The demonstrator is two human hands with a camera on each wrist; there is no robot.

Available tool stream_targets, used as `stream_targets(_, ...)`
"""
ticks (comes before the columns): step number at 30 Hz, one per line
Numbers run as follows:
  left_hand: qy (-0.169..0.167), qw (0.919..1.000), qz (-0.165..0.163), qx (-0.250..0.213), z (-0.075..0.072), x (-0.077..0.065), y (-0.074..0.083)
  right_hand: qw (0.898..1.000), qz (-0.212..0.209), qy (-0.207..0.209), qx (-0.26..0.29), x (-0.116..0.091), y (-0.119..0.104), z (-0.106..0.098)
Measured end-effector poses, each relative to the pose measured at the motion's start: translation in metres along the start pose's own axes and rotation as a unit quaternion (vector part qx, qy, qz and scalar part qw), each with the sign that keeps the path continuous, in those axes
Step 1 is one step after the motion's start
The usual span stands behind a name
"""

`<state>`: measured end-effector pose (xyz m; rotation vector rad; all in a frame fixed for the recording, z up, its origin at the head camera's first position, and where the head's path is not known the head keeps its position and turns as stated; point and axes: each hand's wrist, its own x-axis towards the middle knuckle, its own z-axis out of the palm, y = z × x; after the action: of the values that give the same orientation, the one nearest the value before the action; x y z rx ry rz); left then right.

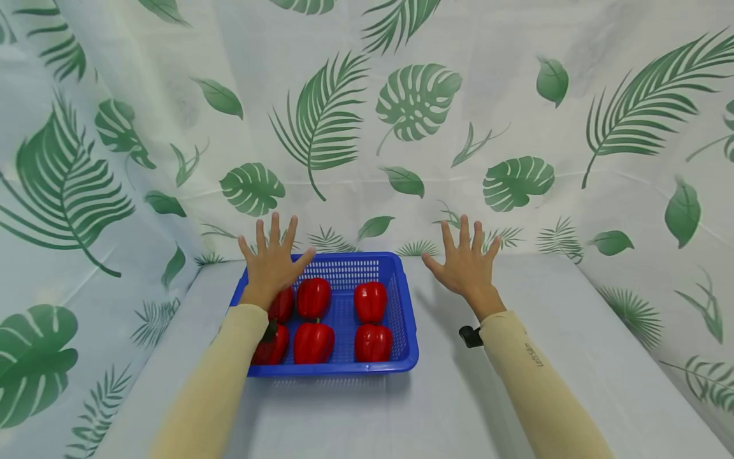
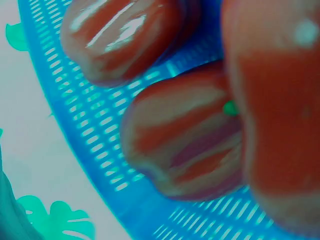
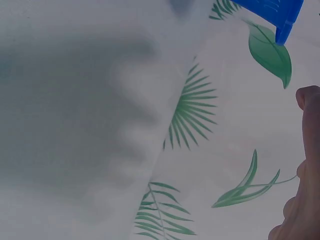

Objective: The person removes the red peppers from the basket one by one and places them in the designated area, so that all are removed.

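My left hand [image 1: 269,264] is held with fingers spread over the left side of a blue plastic basket [image 1: 404,319]. Inside lie several glossy red bell peppers, among them one pepper [image 1: 313,298] at the back and another pepper [image 1: 373,344] at front right. The hand and forearm partly cover the leftmost ones. In the left wrist view, a pepper [image 2: 185,142] lies against the slotted wall, beside a large blurred reddish shape I cannot identify. To the right of the basket, my right hand [image 1: 466,268] is spread above the white table and holds nothing.
A white table [image 1: 550,357] carries the basket. White cloth [image 1: 436,191] printed with green leaves hangs behind it and along both sides. A small black object [image 1: 471,336] sits at my right wrist, by the cream sleeve [image 1: 533,382].
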<state>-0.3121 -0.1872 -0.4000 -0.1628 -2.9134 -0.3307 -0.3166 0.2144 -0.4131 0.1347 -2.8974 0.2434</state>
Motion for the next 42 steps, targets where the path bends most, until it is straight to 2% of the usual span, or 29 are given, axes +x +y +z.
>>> stream_targets(8, 0.001, 0.9998, 0.018, -0.004, -0.025, -0.003, -0.003, 1.000, 0.000, -0.003, 0.000, 0.000, 0.001, 0.003)
stream_targets(12, 0.016, 0.9995, 0.026, -0.002, -0.040, -0.006, -0.005, 1.000, 0.001, -0.002, 0.004, -0.001, 0.002, 0.003)
stream_targets(20, 0.026, 0.9991, 0.034, -0.003, -0.060, -0.021, -0.013, 1.000, 0.000, 0.002, 0.009, 0.002, 0.003, 0.008)
stream_targets(33, -0.003, 0.9991, 0.025, -0.035, -0.080, -0.070, -0.029, 1.000, -0.008, -0.004, 0.018, 0.001, 0.004, 0.007)
stream_targets(36, -0.004, 0.9987, 0.023, -0.046, -0.078, -0.084, -0.033, 1.000, -0.011, -0.005, 0.022, 0.002, 0.003, 0.007)
stream_targets(42, 0.002, 0.9973, 0.019, -0.071, -0.064, -0.113, -0.043, 0.999, -0.016, -0.002, 0.029, 0.004, 0.001, 0.005)
